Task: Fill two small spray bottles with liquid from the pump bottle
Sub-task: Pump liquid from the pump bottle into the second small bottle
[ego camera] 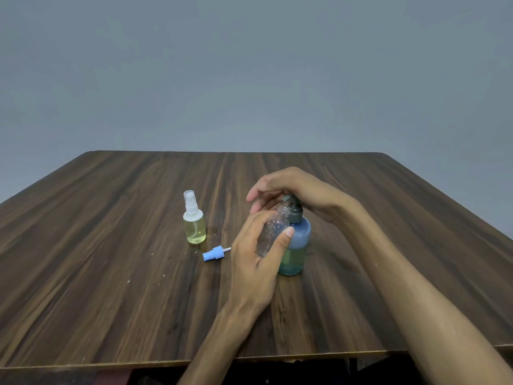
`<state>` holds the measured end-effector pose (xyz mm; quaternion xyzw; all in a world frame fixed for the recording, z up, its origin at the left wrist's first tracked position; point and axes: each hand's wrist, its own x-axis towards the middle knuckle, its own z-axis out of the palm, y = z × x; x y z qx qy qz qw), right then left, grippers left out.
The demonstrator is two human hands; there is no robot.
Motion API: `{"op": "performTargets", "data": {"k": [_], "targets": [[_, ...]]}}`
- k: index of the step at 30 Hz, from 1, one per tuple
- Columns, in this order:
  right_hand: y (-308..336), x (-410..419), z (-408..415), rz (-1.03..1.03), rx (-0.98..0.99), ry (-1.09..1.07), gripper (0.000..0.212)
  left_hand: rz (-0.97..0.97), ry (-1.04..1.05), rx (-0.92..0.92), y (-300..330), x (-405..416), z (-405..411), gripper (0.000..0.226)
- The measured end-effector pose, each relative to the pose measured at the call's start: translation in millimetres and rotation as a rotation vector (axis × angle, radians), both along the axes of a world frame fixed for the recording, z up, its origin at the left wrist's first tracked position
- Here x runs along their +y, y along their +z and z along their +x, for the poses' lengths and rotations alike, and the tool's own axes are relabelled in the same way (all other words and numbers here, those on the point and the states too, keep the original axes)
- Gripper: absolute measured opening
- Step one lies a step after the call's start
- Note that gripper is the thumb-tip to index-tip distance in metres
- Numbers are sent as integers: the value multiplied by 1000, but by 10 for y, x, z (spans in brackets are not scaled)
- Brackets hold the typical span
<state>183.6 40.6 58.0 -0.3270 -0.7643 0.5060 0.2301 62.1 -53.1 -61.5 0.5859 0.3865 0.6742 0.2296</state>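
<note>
Two hands at work: our left hand (pixel 256 254) grips the uncapped clear bottle (pixel 273 232), tilted, mouth under the pump bottle (pixel 295 245) nozzle; our right hand (pixel 291 190) presses the pump head. Filled spray bottle (pixel 194 222) and loose blue sprayer (pixel 214 253) sit left on the table (pixel 111 245).

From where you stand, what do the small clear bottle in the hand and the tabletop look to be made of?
The small clear empty bottle held by the left hand looks like thin transparent plastic: see-through wall, moulded screw thread at the neck, droplets inside. Glass cannot be ruled out. The dark brown wood-grain tabletop looks like matt laminate over board: streaky printed grain and a pale thin edge at the front.
</note>
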Motion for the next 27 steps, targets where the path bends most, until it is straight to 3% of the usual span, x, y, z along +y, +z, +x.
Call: {"op": "performTargets", "data": {"k": [3, 6, 12, 16, 20, 23, 27], "targets": [[-233, -55, -14, -128, 254, -41, 35, -6, -11, 13, -12, 15, -1, 28], [-363, -100, -67, -105, 417, -193, 35, -28, -25, -21, 4, 39, -11, 29], [-423, -225, -352, 100, 402, -683, 37, -69, -44, -69, 25, 136, -56, 30], [-322, -243, -315, -28, 397, -610, 30, -91, -93, -122, 58, 117, -169, 35], [-7, -170, -201, -107, 152, -418, 28, -105, -152, -136, 100, 148, -290, 30], [267, -2, -202, -12, -169, -296, 33, -125, -146, -110, 131, 175, -319, 27], [380, 131, -454, 152, -413, -234, 34, -122, -124, -56, 168, 178, -327, 28]]}}
